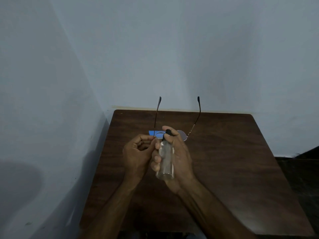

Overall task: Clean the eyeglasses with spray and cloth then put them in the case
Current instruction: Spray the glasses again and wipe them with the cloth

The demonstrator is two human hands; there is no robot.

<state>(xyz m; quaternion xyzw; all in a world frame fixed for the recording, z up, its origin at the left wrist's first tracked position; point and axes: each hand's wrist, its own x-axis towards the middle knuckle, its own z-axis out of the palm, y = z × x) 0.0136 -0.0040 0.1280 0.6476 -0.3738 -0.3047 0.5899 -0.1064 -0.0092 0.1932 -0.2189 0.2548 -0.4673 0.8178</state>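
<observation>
My left hand is curled, with thumb and fingertips pinching the eyeglasses at the corner of the frame where one temple arm meets the lens. The glasses are held up above the desk, unfolded, lenses toward me and both thin temple arms pointing away and upward toward the wall. Their dark tips stand out against the pale paint. One lens peeks out to the right of my knuckles; most of the other is hidden behind my fingers.

My right hand grips a small clear spray bottle, fingers wrapped round its body and palm behind it. The bottle stands nearly upright, just in front of the glasses, and looks close to empty, though the dim light makes that hard to judge. My forefinger lies over the black spray head, which sits right at the level of the lenses. My two hands are touching or nearly so.

On the dark wood-grain desk, beyond my left hand, lies a flat blue thing, partly covered by the glasses; I cannot tell whether it is the cloth or the case.
</observation>
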